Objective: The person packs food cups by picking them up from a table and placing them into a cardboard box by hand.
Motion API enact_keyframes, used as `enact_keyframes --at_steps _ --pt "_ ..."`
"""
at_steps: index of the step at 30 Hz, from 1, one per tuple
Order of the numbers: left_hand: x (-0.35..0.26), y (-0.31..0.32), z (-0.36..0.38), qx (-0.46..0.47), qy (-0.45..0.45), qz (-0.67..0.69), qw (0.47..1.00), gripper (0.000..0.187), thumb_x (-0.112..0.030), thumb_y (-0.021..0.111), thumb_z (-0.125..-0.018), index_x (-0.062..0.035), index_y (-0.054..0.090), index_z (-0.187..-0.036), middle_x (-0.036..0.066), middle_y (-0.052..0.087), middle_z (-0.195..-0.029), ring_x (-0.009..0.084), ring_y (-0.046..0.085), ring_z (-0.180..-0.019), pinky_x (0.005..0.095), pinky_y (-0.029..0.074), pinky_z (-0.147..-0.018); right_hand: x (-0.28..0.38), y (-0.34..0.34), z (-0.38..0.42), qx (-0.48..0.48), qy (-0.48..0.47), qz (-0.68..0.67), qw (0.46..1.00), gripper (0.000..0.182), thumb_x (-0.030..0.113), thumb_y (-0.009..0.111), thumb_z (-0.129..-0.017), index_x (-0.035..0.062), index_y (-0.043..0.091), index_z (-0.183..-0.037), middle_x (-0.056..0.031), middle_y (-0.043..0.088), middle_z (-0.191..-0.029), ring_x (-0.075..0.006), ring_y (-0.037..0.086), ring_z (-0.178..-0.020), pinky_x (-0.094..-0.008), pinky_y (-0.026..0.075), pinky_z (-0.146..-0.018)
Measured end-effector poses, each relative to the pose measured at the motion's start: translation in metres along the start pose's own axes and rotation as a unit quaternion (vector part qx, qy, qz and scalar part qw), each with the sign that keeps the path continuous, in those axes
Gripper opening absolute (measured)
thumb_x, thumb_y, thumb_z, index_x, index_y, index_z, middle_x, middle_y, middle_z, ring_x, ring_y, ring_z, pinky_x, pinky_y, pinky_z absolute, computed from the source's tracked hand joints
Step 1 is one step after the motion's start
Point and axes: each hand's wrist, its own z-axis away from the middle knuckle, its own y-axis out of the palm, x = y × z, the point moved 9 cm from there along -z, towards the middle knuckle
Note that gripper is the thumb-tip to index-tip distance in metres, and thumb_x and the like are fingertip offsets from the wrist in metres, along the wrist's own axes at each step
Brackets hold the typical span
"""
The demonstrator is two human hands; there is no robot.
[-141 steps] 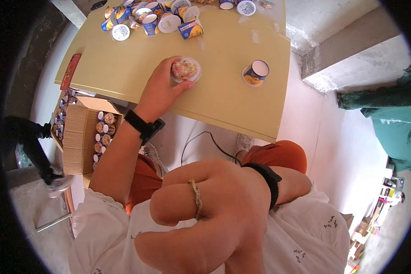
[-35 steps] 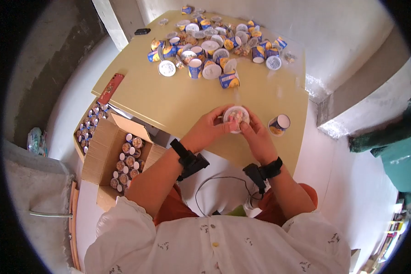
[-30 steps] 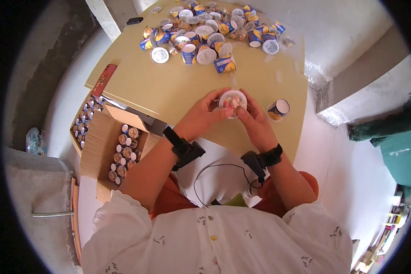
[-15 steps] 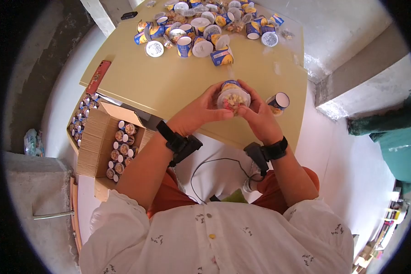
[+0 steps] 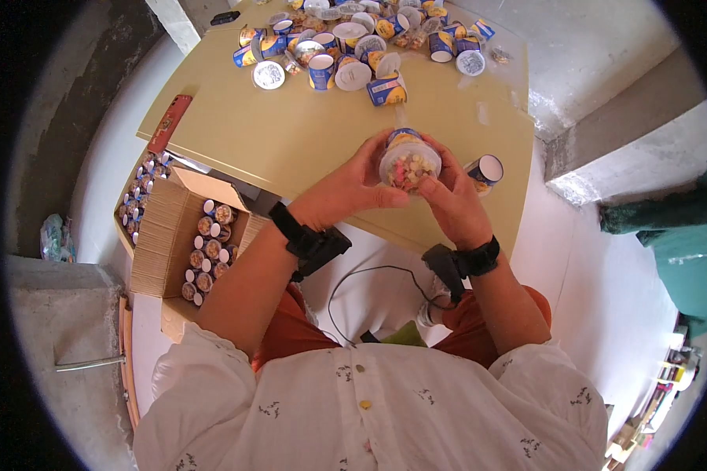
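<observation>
Both my hands hold one small cup (image 5: 408,162) with a clear lid and coloured bits inside, lifted just above the near edge of the yellow table (image 5: 291,133). My left hand (image 5: 352,187) wraps its left side, thumb under the lid. My right hand (image 5: 451,202) grips the right side, fingertips on the lid rim. A single blue and yellow cup (image 5: 484,172) stands on the table just right of my right hand.
A heap of blue and yellow cups and loose lids (image 5: 353,43) covers the table's far side. An open cardboard box (image 5: 165,243) with several packed cups sits on the floor at the left. A red flat object (image 5: 168,122) lies at the table's left edge. A cable (image 5: 369,282) runs across my lap.
Both hands closed on the lidded cup, lifted it off the table and tilted it toward me. The single cup on the right has stayed in place.
</observation>
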Motion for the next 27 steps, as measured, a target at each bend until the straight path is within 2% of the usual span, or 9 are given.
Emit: enact_keyframes --at_steps 5,7,8,10,14,17,19,23,27 --pt "-0.003 0.005 0.001 0.003 -0.015 0.012 1.0 0.099 -0.02 0.084 -0.073 0.0006 0.023 -0.147 0.012 0.037 -0.145 0.0218 0.038 -0.134 0.035 0.031 -0.113 -0.003 -0.008 -0.001 -0.01 -0.008 0.035 0.999 0.07 0.028 0.066 -0.091 -0.0007 0.032 -0.144 -0.0105 0.048 -0.134 -0.0201 0.051 -0.121 -0.0342 0.042 -0.103" --pt "-0.002 0.002 0.0 0.007 -0.001 -0.038 0.999 0.098 -0.017 0.084 -0.072 0.0004 0.023 -0.147 0.011 0.036 -0.144 0.0214 0.037 -0.135 0.0346 0.03 -0.113 -0.005 -0.006 -0.002 0.01 0.023 -0.11 0.994 0.059 0.032 0.057 -0.097 0.0012 0.036 -0.143 -0.0089 0.05 -0.132 -0.0186 0.052 -0.12 -0.0323 0.044 -0.101" --pt "-0.001 0.002 0.0 0.008 -0.002 -0.037 0.999 0.098 -0.017 0.084 -0.072 0.0004 0.023 -0.147 0.011 0.036 -0.144 0.0214 0.037 -0.135 0.0346 0.03 -0.113 -0.005 -0.006 -0.001 0.009 0.024 -0.11 0.994 0.059 0.032 0.057 -0.097 0.0012 0.036 -0.143 -0.0089 0.05 -0.132 -0.0186 0.052 -0.12 -0.0323 0.044 -0.101" --pt "0.0 0.004 0.001 0.02 -0.009 -0.043 0.999 0.096 -0.014 0.084 -0.072 0.0003 0.024 -0.147 0.011 0.037 -0.144 0.0209 0.037 -0.135 0.0344 0.029 -0.114 -0.007 -0.013 0.001 -0.031 0.04 -0.002 0.999 0.05 0.034 0.05 -0.101 0.0037 0.041 -0.14 -0.0082 0.053 -0.13 -0.0174 0.053 -0.118 -0.0307 0.045 -0.098" --pt "-0.002 0.005 0.0 0.027 0.001 -0.049 0.998 0.095 -0.012 0.083 -0.073 0.0 0.024 -0.146 0.011 0.036 -0.144 0.0207 0.037 -0.135 0.0342 0.028 -0.114 0.002 -0.012 0.002 -0.04 0.014 0.078 0.996 0.047 0.035 0.05 -0.101 0.006 0.045 -0.139 -0.0081 0.053 -0.129 -0.017 0.053 -0.116 -0.03 0.046 -0.097" --pt "0.005 0.006 -0.002 0.009 0.009 -0.018 1.0 0.094 -0.013 0.083 -0.074 -0.0008 0.024 -0.146 0.011 0.036 -0.144 0.0204 0.037 -0.135 0.0345 0.028 -0.114 -0.003 -0.012 0.002 -0.055 0.007 -0.002 0.998 0.047 0.033 0.048 -0.102 0.0049 0.044 -0.14 -0.0091 0.053 -0.13 -0.0179 0.054 -0.116 -0.0308 0.046 -0.097" --pt "0.007 0.004 -0.003 -0.013 0.038 0.001 0.999 0.093 -0.015 0.083 -0.074 -0.0018 0.025 -0.146 0.011 0.036 -0.144 0.0199 0.036 -0.135 0.0348 0.028 -0.114 -0.007 -0.007 0.0 -0.052 0.009 -0.119 0.991 0.047 0.031 0.047 -0.102 0.0028 0.042 -0.14 -0.0101 0.053 -0.13 -0.0186 0.054 -0.117 -0.0318 0.046 -0.098" --pt "0.001 0.006 -0.001 -0.006 0.032 -0.012 0.999 0.091 -0.017 0.084 -0.075 -0.002 0.027 -0.144 0.011 0.038 -0.143 0.0203 0.037 -0.135 0.0352 0.028 -0.114 -0.008 -0.007 0.003 -0.051 0.011 -0.133 0.99 0.048 0.03 0.047 -0.102 0.0009 0.041 -0.14 -0.0111 0.052 -0.131 -0.0192 0.054 -0.118 -0.0327 0.046 -0.099" --pt "0.003 0.004 -0.003 -0.002 0.021 -0.075 0.997 0.089 -0.017 0.085 -0.074 -0.0015 0.03 -0.142 0.011 0.041 -0.141 0.0204 0.041 -0.132 0.0351 0.03 -0.113 -0.008 -0.015 0.004 -0.046 0.02 -0.068 0.996 0.049 0.032 0.048 -0.102 0.0004 0.043 -0.139 -0.0109 0.053 -0.13 -0.0195 0.054 -0.117 -0.0327 0.046 -0.099"
